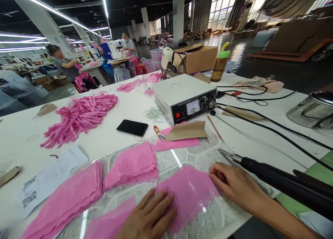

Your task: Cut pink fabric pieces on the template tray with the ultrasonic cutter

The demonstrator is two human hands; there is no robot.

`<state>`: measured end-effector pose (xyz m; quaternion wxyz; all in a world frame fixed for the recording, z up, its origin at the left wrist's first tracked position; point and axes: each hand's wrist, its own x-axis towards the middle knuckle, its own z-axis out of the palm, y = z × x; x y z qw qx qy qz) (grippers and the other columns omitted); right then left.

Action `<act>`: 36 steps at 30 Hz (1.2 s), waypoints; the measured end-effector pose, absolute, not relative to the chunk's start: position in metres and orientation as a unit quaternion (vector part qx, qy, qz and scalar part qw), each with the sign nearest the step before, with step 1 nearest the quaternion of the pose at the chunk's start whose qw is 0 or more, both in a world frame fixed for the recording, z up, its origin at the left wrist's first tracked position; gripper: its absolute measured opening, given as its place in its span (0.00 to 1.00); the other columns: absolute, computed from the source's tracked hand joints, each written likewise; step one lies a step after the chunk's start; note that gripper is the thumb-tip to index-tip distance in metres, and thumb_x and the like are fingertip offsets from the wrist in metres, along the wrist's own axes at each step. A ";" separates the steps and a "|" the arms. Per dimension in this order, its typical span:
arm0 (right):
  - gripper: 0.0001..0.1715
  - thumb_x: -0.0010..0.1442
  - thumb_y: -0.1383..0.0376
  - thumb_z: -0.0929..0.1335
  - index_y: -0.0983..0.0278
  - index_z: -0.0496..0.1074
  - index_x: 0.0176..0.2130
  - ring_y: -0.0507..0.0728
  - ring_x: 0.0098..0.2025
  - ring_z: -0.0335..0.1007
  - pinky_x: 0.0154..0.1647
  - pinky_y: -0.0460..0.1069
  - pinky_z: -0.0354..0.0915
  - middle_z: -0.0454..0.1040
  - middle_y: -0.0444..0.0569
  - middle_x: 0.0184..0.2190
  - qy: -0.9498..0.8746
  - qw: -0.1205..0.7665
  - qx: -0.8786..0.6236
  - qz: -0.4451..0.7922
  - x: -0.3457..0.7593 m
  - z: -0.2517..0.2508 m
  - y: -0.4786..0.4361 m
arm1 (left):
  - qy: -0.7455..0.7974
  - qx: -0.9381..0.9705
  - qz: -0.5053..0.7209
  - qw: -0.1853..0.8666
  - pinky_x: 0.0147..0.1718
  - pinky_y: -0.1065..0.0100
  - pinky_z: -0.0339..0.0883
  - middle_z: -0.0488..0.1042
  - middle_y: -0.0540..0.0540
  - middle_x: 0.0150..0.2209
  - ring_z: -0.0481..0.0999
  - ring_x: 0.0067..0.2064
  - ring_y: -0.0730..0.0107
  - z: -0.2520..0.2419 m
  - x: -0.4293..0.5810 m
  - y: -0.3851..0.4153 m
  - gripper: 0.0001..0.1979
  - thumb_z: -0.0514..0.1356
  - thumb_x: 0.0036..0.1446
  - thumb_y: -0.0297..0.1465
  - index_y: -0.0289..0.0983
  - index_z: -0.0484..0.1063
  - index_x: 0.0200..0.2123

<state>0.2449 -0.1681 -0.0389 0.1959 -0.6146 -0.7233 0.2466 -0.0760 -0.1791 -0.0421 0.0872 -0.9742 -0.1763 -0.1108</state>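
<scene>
A pink fabric piece (188, 190) lies on the clear plastic sheet (208, 152) in front of me. My left hand (153, 214) rests flat on its left side, fingers spread. At the upper right edge my right hand (229, 180) has its thumb and finger pinched on the fabric. Just beyond that hand is a black-handled cutting tool (275, 173) with a pointed metal tip; I cannot tell what supports it. Left of the piece are two stacks of pink fabric, a nearer stack (70, 197) and a farther stack (132, 162). Another pink piece (111, 220) is partly under my left hand.
A white control box (187, 96) with a dial and cables stands at the back. Nearby lie orange thread snips (159, 133), a phone (132, 128), a pencil (215, 128) and brown paper (187, 131). Pink strips (80, 115) are heaped left. Co-workers sit farther off.
</scene>
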 end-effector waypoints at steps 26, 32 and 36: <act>0.08 0.64 0.62 0.59 0.59 0.65 0.36 0.55 0.22 0.62 0.23 0.48 0.57 0.66 0.41 0.22 -0.704 0.224 -0.612 0.283 0.253 -0.042 -0.186 | -0.142 -0.989 -0.027 0.035 0.65 0.55 0.48 0.66 0.45 0.61 0.60 0.65 0.63 0.000 -0.066 -0.164 0.18 0.49 0.67 0.26 0.36 0.68 0.57; 0.07 0.64 0.66 0.59 0.60 0.64 0.35 0.53 0.21 0.60 0.21 0.48 0.57 0.65 0.41 0.23 -0.740 0.263 -0.586 0.202 0.248 -0.044 -0.186 | -0.136 -0.989 -0.041 0.034 0.66 0.54 0.47 0.67 0.44 0.60 0.59 0.65 0.63 -0.006 -0.068 -0.164 0.17 0.49 0.67 0.26 0.35 0.68 0.57; 0.06 0.64 0.66 0.60 0.61 0.64 0.35 0.53 0.22 0.62 0.23 0.48 0.60 0.66 0.43 0.24 -0.736 0.303 -0.583 0.163 0.247 -0.044 -0.186 | -0.116 -0.991 -0.037 0.063 0.66 0.53 0.46 0.68 0.43 0.59 0.61 0.64 0.60 -0.009 -0.071 -0.163 0.17 0.49 0.68 0.31 0.35 0.68 0.57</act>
